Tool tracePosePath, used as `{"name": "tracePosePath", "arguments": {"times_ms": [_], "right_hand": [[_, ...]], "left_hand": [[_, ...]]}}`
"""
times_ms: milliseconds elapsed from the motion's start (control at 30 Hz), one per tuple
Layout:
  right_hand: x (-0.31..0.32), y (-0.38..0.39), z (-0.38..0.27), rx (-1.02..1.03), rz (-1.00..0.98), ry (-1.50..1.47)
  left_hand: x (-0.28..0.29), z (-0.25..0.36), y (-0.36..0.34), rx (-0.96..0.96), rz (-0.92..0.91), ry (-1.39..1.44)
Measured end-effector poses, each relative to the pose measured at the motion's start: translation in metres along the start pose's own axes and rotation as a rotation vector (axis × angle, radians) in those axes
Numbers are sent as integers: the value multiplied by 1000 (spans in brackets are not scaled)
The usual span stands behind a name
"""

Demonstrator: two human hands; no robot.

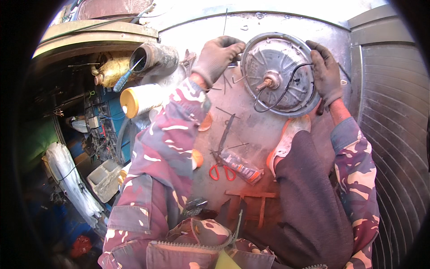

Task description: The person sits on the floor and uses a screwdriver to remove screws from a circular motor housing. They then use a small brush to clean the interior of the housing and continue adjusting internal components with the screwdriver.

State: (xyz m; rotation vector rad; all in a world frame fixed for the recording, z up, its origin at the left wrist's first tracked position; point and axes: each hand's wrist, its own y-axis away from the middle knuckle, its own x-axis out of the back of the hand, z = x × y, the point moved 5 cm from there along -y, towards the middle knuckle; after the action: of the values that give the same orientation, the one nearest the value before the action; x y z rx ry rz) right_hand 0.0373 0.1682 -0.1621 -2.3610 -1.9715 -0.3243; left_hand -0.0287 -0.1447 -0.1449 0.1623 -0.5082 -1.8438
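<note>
A round grey metal hub motor with a rusty axle lies ahead of me. From the axle a black cable loops across its face toward my right hand. My gloved right hand grips the motor's right rim. At the left rim is my gloved left hand, its fingers curled and pinched together; what they hold, if anything, is hidden. A thin dark rod shows just beyond that hand. Hex keys lie on the ground below it.
Red-handled scissors and a clear packet lie between my feet, near a reddish metal frame. Leftward are a metal pipe holding a blue screwdriver, a yellow-capped bottle and a cluttered shelf. A ribbed shutter stands at right.
</note>
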Motion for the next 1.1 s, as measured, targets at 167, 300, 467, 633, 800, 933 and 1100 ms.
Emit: {"name": "tracePosePath", "arguments": {"times_ms": [167, 300, 467, 633, 800, 933, 1100], "right_hand": [[0, -1, 0, 26, -1, -13], [-2, -2, -1, 34, 7, -47], [1, -3, -3, 64, 5, 47], [1, -4, -4, 83, -12, 46], [3, -7, -3, 87, -13, 68], [2, -7, 6, 27, -42, -93], [5, -10, 13, -16, -51, -109]], "left_hand": [[43, -49, 65, 150, -46, -351], [37, -97, 117, -43, -182, -957], [14, -153, 144, -25, -156, -1050], [59, -172, 145, 134, 42, -976], [128, -167, 137, 358, 176, -851], [146, -168, 147, 353, 138, -960], [150, -188, 172, 334, 86, -1159]]}}
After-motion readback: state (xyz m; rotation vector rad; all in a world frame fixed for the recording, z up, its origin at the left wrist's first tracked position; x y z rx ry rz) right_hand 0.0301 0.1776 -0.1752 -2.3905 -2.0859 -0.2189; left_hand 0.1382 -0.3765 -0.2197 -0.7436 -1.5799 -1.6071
